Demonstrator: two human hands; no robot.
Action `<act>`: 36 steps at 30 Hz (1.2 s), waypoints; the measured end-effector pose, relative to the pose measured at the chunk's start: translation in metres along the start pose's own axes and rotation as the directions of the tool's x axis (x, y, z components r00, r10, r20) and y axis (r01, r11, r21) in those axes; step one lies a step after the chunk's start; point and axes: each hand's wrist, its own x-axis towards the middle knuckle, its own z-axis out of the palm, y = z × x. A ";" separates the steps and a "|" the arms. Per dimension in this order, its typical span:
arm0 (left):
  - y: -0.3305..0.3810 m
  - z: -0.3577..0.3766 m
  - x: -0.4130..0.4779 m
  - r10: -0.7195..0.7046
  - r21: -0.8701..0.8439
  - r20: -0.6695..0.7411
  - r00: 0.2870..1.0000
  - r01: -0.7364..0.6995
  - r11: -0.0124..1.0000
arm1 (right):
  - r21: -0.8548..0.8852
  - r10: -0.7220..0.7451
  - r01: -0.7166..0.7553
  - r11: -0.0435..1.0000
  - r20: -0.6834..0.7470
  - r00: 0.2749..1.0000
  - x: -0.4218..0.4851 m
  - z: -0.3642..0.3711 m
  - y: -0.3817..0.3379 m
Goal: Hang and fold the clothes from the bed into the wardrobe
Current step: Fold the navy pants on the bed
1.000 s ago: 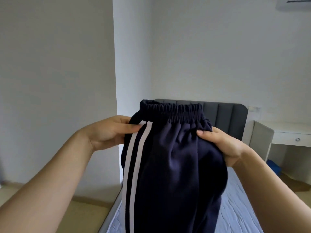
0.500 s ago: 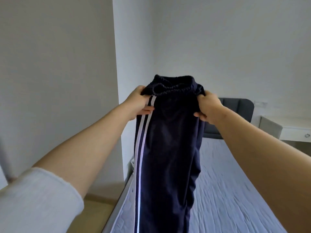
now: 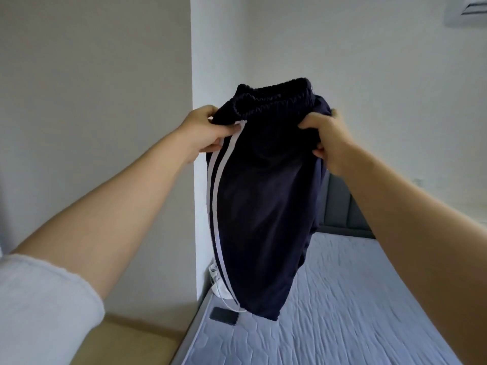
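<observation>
Dark navy trousers (image 3: 266,206) with two white side stripes and an elastic waistband hang in the air over the bed (image 3: 342,299). My left hand (image 3: 204,133) grips the striped side just under the waistband. My right hand (image 3: 324,138) grips the opposite side at the same height. The fabric hangs doubled and bunched, and its lower end reaches almost to the mattress. The wardrobe is out of view.
A dark phone (image 3: 224,316) lies on the mattress near its left edge, with a white cable and charger (image 3: 218,283) behind it. A grey padded headboard (image 3: 342,206) stands at the back. A wall corner juts out on the left. An air conditioner (image 3: 471,9) is at top right.
The trousers have been raised and gathered, so the hanging part is shorter and ends above the mattress. The phone and cable behind them have come into view.
</observation>
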 end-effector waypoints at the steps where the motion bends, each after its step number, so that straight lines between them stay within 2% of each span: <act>1: -0.003 -0.002 -0.004 -0.062 0.041 0.062 0.996 0.059 0.997 | -0.040 0.011 -0.009 0.999 0.028 1.000 -0.003 0.001 0.005; 3: -0.007 -0.007 -0.013 -0.193 0.023 0.197 0.961 0.192 0.981 | -0.054 0.033 -0.031 0.998 0.039 0.999 -0.009 0.002 0.015; 6: -0.004 -0.016 -0.018 -0.256 -0.193 0.332 0.908 0.331 0.924 | 0.058 0.030 -0.029 0.998 -0.013 0.999 -0.013 -0.001 0.017; 12: -0.009 -0.006 -0.005 -0.340 -0.189 0.256 0.905 0.392 0.900 | -0.005 0.086 -0.086 0.996 -0.038 0.996 -0.007 -0.005 0.013; 16: -0.042 0.022 0.001 -0.416 -0.115 0.188 0.890 0.440 0.890 | -0.097 0.206 -0.211 0.973 -0.065 0.976 0.005 -0.008 0.049; 19: -0.073 0.044 0.004 -0.436 -0.122 0.213 0.874 0.467 0.876 | -0.186 0.258 -0.268 0.945 -0.078 0.963 0.015 -0.008 0.089; 22: -0.092 0.056 0.011 -0.392 -0.146 0.217 0.894 0.426 0.893 | -0.196 0.200 -0.215 0.957 -0.093 0.975 0.022 -0.006 0.113; 29: -0.080 0.053 0.020 -0.147 -0.240 0.058 0.987 0.157 0.958 | -0.045 -0.012 0.007 0.999 -0.114 0.993 0.034 -0.002 0.104; 33: -0.063 0.040 0.015 -0.033 -0.294 -0.001 0.999 0.031 0.955 | 0.017 -0.086 0.088 0.996 -0.101 0.991 0.026 -0.003 0.084; 36: -0.055 0.030 0.000 -0.014 -0.316 0.014 1.000 0.018 0.949 | 0.051 -0.105 0.109 0.993 -0.086 0.991 0.008 -0.004 0.072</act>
